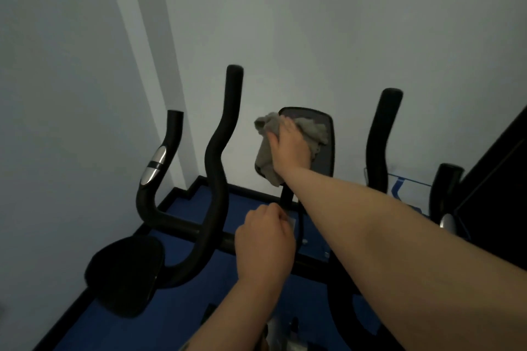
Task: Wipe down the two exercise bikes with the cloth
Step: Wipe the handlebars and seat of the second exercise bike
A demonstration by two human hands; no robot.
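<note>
Black tubing and black plastic make up nearly everything here: the nearer exercise bike (225, 239) fills the middle, its two tall curved handlebars (218, 157) rising either side of a console (325, 145), while a second bike (154, 168) stands just to the left against the grey wall (85, 37), showing a handlebar with a silver grip sensor and a dark seat (125, 273) lower down, over a blue floor (94, 328). Between the nearer bike's bars, the console panel stands roughly upright on a short stem, its long axis running top to bottom and its face turned toward the person. Against that face lies the grey cloth (265, 151), bunched, spilling past the panel's left edge and hanging toward the stem. The right hand (291, 148), arm stretched forward, presses the cloth flat to the panel with fingers fairly straight and together, palm down on the fabric. The left hand (265, 242) sits lower and closer, fingers curled at the crossbar just below the stem; whether it actually grips the bar or merely rests there cannot be told. My judgement is that wiping of the console is under way, and the coming stroke likely runs along the panel's length, downward toward the stem, with the right hand plainly the one placed to make it.
</note>
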